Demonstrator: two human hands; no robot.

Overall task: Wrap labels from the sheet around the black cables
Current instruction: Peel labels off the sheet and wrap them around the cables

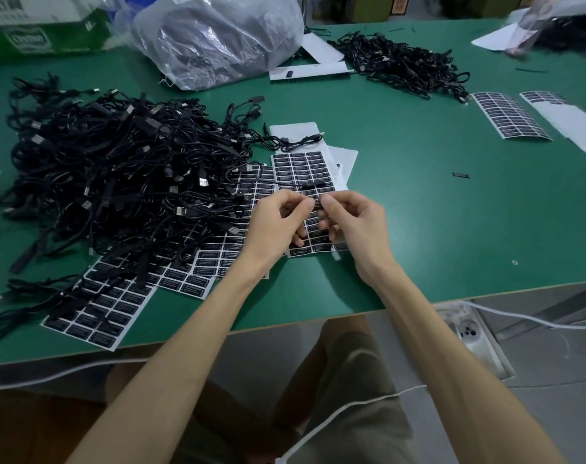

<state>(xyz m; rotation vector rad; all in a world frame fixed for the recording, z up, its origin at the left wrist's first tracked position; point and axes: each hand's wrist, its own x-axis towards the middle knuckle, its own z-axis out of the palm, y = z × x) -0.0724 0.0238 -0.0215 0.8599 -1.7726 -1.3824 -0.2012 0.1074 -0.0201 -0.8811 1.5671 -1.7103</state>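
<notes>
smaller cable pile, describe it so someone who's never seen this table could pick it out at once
Start from the green table and find the clear plastic bag at its far edge. Right of that bag lies a heap of black cables. It is smaller and farther than the big cable pile at the left, which spreads over label sheets.

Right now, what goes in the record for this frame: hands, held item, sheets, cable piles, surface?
left hand: pinches label
right hand: pinches the same label
label: black, between both hands' fingertips
label sheet: lies flat beneath hands
large cable pile: left of hands, lying over more sheets
small cable pile: far side, right of plastic bag
table: green
</notes>
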